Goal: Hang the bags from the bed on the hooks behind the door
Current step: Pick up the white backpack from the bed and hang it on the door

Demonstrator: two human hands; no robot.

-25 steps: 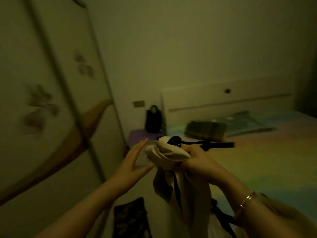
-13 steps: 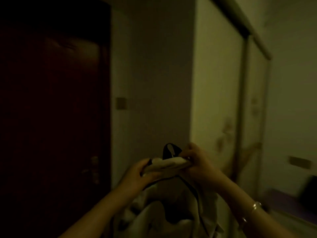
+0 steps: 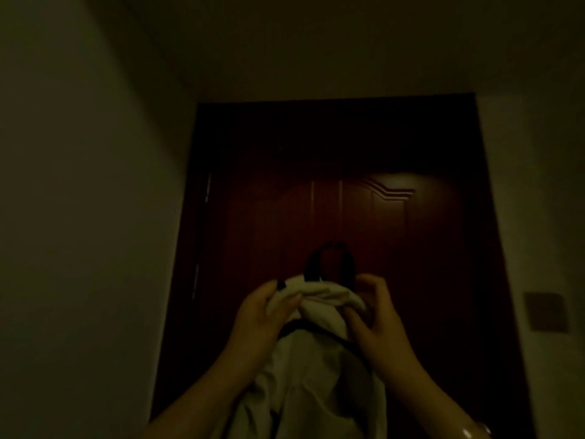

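1. Nearest, at 6 o'clock: a pale fabric bag [image 3: 316, 375] hangs slack between both forearms, creased and folded on itself. Judged soft, light and limp, so it will sag and swing rather than hold shape. Not fragile, not slippery.
2. Left hand [image 3: 262, 315], at 7 o'clock of the bag's top: fingers closed, pinching the bunched upper edge of the cloth.
3. Right hand [image 3: 376, 315], at 4 o'clock of the top: lower fingers gripping the fabric, upper fingers curled loosely beside the strap; whether they touch the strap, cannot tell.
4. Dark carry loop [image 3: 329, 261] stands up at 12 o'clock from the gathered top, between the hands. Judged the right place to take hold: keep the loop open and clear of the cloth so it can drop over a hook.
5. Beyond, dead ahead: dark red panelled door [image 3: 411, 248], closed, with a faint sheen at 1 o'clock of the loop. Hooks not made out; too dark.
6. Plain wall [image 3: 79, 217] at 9 o'clock. A small wall plate [image 3: 546, 312] at 3 o'clock, likely a switch.
7. The room is very dim; finding the hook may need feel.
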